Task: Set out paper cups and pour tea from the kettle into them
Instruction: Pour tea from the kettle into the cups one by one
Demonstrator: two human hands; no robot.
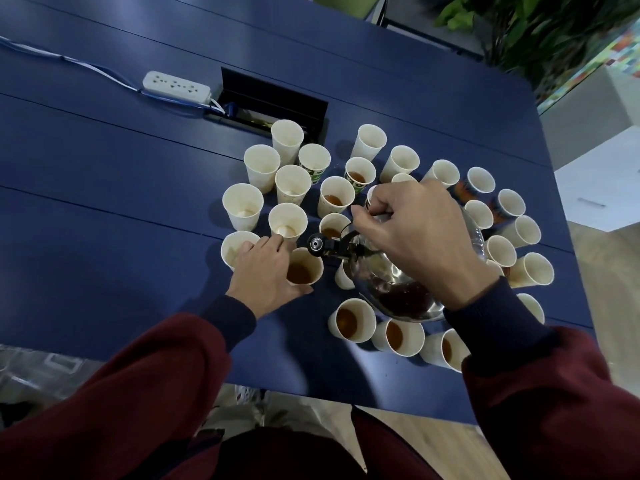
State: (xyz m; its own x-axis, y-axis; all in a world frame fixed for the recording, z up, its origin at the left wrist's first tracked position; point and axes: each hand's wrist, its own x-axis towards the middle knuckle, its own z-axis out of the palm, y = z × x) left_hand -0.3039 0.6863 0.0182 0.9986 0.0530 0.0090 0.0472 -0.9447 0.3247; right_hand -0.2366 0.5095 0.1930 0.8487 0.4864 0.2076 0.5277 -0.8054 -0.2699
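Curled round the handle, the right hand [415, 233] held the steel kettle [391, 289] tilted, its spout over a paper cup [304, 268] of brown tea. The left hand [263, 275] gripped that cup near the table's [104, 168] front edge. Three filled cups [353, 320] stood closer to that edge, and empty cups [401, 161] stood farther back.

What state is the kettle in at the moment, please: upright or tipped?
Tipped. The right hand holds the kettle tilted, its spout over the cup that the left hand grips.
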